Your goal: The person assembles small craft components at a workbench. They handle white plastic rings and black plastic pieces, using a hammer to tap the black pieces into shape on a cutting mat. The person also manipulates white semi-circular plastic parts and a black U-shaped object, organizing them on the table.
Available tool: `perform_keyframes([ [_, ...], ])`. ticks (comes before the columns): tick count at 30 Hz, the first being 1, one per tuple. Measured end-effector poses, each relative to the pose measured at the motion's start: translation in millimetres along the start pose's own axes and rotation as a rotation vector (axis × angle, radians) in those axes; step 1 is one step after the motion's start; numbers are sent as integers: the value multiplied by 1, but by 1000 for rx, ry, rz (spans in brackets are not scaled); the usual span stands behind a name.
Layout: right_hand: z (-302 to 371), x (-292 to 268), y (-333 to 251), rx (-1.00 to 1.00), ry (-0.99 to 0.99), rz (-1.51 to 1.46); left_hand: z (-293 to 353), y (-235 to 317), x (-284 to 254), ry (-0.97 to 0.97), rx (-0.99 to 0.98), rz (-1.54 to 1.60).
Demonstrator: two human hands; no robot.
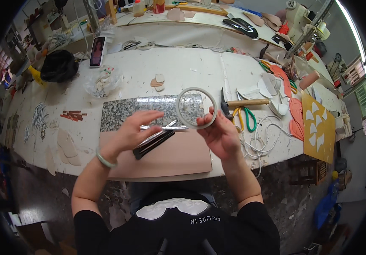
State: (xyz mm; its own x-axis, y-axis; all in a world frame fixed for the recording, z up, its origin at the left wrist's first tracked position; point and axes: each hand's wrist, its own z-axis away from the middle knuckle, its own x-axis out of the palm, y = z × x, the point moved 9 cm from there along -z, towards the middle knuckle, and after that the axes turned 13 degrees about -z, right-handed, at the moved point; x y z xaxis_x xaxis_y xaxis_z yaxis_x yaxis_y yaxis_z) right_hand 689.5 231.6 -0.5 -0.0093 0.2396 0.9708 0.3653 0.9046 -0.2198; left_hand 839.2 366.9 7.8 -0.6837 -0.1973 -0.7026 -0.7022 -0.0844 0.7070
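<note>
My right hand (222,135) grips the lower right of a thin, pale roll of tape (179,111), holding it up above the bench with its large round hole facing me. My left hand (135,131) is open, fingers stretched out and holding nothing. Close to its fingertips lie several slim silver and white pen-like tools (159,135) and a black flat-sided tool (153,145). These rest on a pinkish-tan sheet (166,161). Behind that sheet is a speckled grey stone slab (125,111), partly covered by my hands and the tape.
A hammer (247,103), green-handled scissors (250,120) and white cord (272,146) lie right of the slab. Further right is a yellow board (318,127) with white shapes. A phone (97,52), black bag (59,66) and clear plastic bag (102,80) stand at back left.
</note>
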Motion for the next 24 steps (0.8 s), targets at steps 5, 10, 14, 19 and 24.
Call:
perform_keyframes([
  [5, 15, 2, 44, -27, -90, 88, 29, 60, 29, 227, -18, 807],
  [10, 24, 1, 66, 15, -62, -11, 46, 40, 41, 410, -114, 1041],
  [14, 28, -3, 75, 0, -11, -75, 45, 18, 62, 384, -349, 1295],
  [19, 26, -10, 75, -89, 6, 13, 40, 16, 83, 324, -328, 1466],
  [24, 31, -28, 71, -102, 0, -31, 38, 30, 77, 407, -303, 1223],
])
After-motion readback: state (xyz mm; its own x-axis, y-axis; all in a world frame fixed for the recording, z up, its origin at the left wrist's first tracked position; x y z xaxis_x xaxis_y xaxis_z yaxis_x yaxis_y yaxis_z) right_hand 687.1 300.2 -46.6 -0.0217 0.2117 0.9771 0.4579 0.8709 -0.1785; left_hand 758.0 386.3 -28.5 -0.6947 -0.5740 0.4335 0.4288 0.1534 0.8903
